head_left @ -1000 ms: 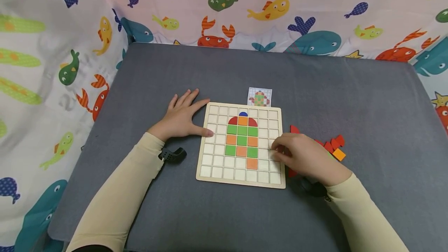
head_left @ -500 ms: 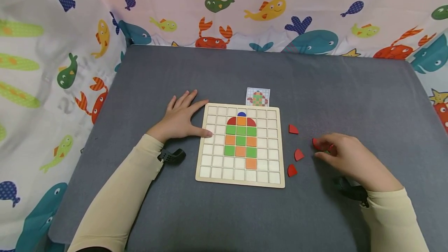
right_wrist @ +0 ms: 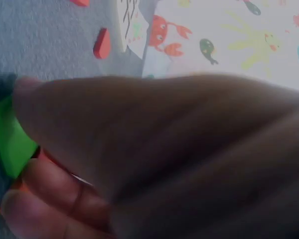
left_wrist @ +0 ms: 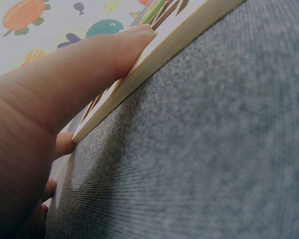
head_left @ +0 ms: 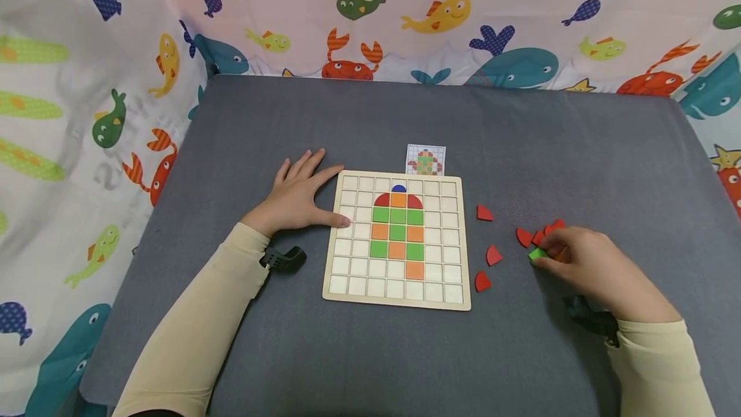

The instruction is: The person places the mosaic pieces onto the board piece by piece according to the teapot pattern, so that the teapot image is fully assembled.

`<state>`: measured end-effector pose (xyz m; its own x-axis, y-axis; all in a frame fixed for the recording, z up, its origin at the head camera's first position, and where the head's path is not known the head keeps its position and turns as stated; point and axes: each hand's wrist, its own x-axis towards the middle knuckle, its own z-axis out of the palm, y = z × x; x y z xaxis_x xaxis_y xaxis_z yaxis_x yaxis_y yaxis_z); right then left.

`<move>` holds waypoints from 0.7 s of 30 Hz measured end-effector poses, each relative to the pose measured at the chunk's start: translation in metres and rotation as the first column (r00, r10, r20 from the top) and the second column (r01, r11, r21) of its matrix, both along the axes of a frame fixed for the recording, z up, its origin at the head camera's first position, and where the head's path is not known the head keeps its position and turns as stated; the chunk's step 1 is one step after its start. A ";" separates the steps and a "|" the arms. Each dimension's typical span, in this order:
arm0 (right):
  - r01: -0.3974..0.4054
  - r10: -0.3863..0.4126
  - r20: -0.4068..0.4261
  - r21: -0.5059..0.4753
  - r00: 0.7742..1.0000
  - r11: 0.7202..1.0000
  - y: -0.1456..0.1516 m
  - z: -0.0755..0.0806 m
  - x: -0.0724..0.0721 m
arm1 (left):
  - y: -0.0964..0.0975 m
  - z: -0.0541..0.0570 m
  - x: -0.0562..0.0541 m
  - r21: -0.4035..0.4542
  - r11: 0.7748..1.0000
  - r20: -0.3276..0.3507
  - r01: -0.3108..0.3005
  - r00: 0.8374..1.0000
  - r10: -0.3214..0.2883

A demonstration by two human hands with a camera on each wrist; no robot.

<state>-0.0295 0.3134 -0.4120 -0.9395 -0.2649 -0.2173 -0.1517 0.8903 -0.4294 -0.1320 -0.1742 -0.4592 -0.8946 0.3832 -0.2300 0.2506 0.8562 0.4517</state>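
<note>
My left hand (head_left: 297,201) lies spread at the wooden grid board (head_left: 395,305), thumb resting on its left rim and index fingertip at the top left corner. In the left wrist view, the thumb (left_wrist: 104,59) lies over the board's edge. Coloured tiles fill a block of cells: a blue half-round on top, red quarter-rounds, orange and green squares below. My right hand (head_left: 599,269) is at a small pile of tiles to the right, pinching a green square tile (head_left: 536,254). The right wrist view shows that green tile (right_wrist: 12,137) at the thumb tip; the palm side is partly hidden.
Red quarter-round tiles (head_left: 523,237) lie beside the right fingers. Three loose red tiles lie between board and pile, one being the upper tile (head_left: 484,213). A small pattern card (head_left: 425,159) sits behind the board on the grey table (head_left: 289,352). A sea-animal curtain (head_left: 278,11) surrounds the back.
My right hand has left the board's right edge and moved right to the tile pile, where its fingers have closed on the green tile. The left hand stays put.
</note>
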 end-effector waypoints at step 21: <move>-0.144 0.145 -0.013 0.084 0.989 0.986 -0.041 -0.002 -0.002 | -0.003 -0.002 -0.001 0.002 1.000 -0.002 0.000 1.000 0.000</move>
